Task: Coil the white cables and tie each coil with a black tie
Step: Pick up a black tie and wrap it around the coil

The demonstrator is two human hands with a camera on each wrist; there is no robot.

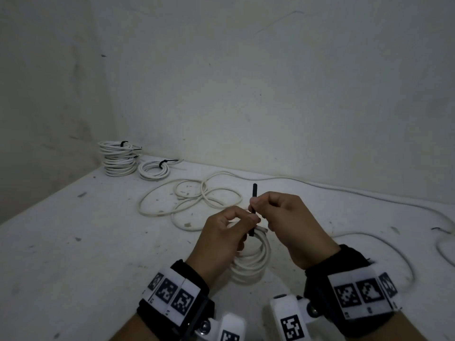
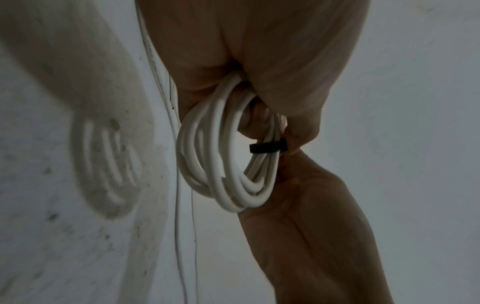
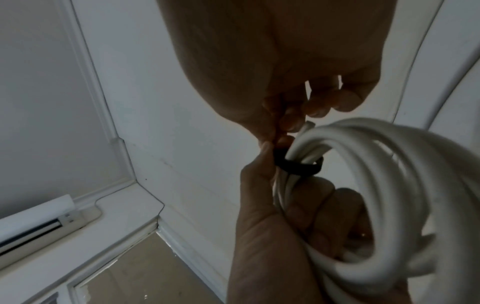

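Note:
A white cable coil (image 1: 253, 260) hangs upright above the table, held at its top by my left hand (image 1: 225, 232), whose fingers curl through the loops. A black tie (image 1: 253, 210) wraps around the coil's top strands (image 2: 267, 148) (image 3: 298, 167). My right hand (image 1: 278, 212) pinches the tie's upright end just right of the left hand's fingertips. The coil (image 2: 228, 164) fills the middle of the left wrist view, and the coil (image 3: 376, 195) fills the right side of the right wrist view.
A stack of tied white coils (image 1: 118, 157) stands at the table's far left corner, one more tied coil (image 1: 154, 169) beside it. Loose white cable loops (image 1: 197, 200) lie behind my hands. Another white cable (image 1: 369, 195) runs along the wall to the right.

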